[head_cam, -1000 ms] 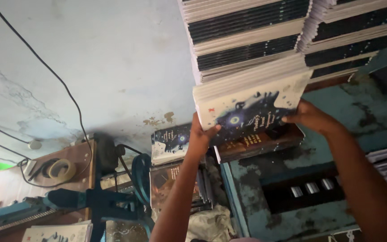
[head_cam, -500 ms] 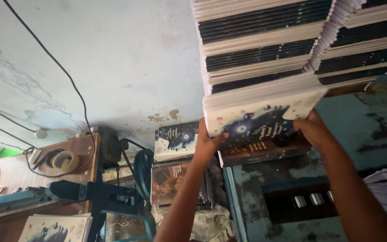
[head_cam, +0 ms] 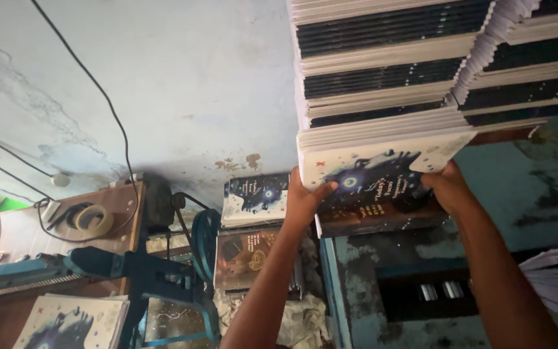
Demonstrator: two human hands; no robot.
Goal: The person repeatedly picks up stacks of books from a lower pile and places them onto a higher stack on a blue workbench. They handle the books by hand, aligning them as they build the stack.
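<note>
Both arms reach up; the left hand point(head_cam: 306, 201) and right hand point(head_cam: 445, 187) clasp the book point(head_cam: 372, 178) by its ends, cover facing down, long axis left to right, under the stack point(head_cam: 389, 71).

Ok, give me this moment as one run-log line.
left hand: grips left edge of book bundle | right hand: grips its right edge | bundle: against tall book stack | nearby: blue machine
</note>
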